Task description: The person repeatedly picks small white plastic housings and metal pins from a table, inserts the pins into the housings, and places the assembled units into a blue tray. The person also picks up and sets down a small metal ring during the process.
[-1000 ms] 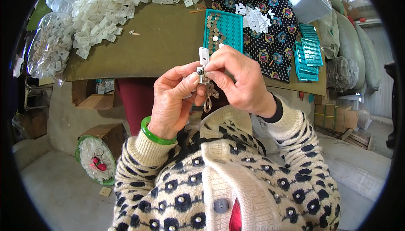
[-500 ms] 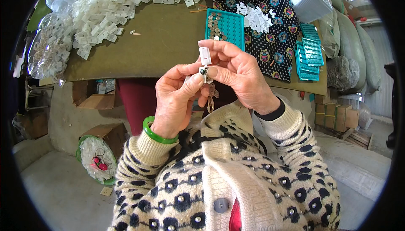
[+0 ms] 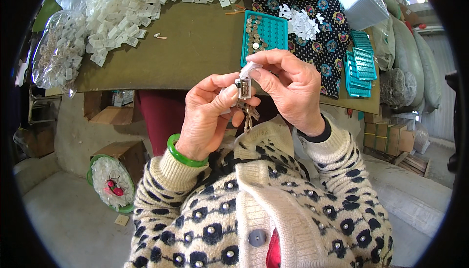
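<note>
In front of my chest, my left hand (image 3: 207,109) pinches a small white battery box (image 3: 245,89) between thumb and fingers. Its face shows an uncovered compartment with silvery metal parts inside. A bundle of thin wire (image 3: 249,117) hangs below it. My right hand (image 3: 292,83) grips a small white plastic cover (image 3: 249,69) between thumb and forefinger, at the box's upper end. Whether cover and box are joined I cannot make out. Just beyond my hands lies a teal tray (image 3: 279,33) with several round coin cells (image 3: 253,29) in its left part.
White plastic cases (image 3: 117,18) are heaped at the table's far left, beside a clear bag of wired pieces (image 3: 58,53). Small white pieces (image 3: 300,22) lie on a patterned dark cloth (image 3: 330,48). Teal trays (image 3: 359,72) are stacked at the right edge. A green-rimmed basket (image 3: 128,208) stands on the floor.
The cover has tilted to the right over the box, and the box's compartment now faces up into view. My right hand has shifted slightly right. The view has shifted a little.
</note>
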Tool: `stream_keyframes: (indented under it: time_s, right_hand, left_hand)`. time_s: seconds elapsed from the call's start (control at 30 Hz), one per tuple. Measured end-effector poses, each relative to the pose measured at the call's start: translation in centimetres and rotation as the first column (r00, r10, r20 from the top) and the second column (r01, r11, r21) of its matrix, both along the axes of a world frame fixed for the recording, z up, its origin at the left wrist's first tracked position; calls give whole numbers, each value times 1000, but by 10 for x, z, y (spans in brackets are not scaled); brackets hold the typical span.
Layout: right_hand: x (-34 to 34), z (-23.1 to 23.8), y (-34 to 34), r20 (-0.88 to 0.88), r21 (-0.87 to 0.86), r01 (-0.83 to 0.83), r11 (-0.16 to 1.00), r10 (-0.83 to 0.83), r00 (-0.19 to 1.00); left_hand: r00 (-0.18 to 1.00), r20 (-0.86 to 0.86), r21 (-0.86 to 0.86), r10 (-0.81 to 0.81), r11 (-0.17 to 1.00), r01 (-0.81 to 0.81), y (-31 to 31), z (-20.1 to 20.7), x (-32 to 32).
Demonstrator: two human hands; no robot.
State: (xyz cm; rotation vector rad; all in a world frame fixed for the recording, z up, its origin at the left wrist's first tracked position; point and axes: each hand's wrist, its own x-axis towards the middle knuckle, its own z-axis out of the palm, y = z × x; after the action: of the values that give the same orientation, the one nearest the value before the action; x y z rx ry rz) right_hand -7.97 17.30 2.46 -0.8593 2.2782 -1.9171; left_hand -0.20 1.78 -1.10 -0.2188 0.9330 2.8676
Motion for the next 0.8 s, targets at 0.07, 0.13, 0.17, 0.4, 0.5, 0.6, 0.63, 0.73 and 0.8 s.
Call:
stream_keyframes:
  time_s: [0.07, 0.13, 0.17, 0.4, 0.5, 0.6, 0.63, 0.73, 0.8]
  right_hand:
    - [2, -1, 0, -30, 19, 34, 999, -34, 999]
    - [0, -5, -5, -321, 32, 60, 998, -47, 946]
    - [-2, -8, -7, -458, 34, 72, 997, -48, 887]
    - [8, -12, -6, -364, 26, -135, 990, 135, 921]
    - [11, -16, -4, -434, 63, -125, 990, 140, 890]
    - [9, -24, -6, -549, 41, -100, 994, 106, 829]
    - [8, -28, -10, -579, 15, -90, 996, 82, 812]
    - [10, -36, -14, -635, -36, -52, 998, 17, 772]
    - [14, -38, -14, -636, -45, -19, 999, -14, 772]
  left_hand:
    - [1000, -27, -4, 9, 1000, -9, 1, -1, 0]
    - [997, -68, -2, 32, 999, -32, 3, -3, 0]
    - [996, -80, 1, 36, 999, -36, 3, -4, 0]
    - [996, -63, 91, 56, 995, -50, 6, -6, 2]
    - [999, -23, 94, 27, 995, -24, 9, -7, 2]
    - [1000, -27, 161, -5, 987, 9, 13, -9, 1]
    - [999, 15, 146, -41, 989, 39, 11, -9, 2]
    - [999, 37, 211, -17, 977, 9, 17, -11, 3]
    - [997, 68, 199, -30, 980, 16, 17, -12, 5]
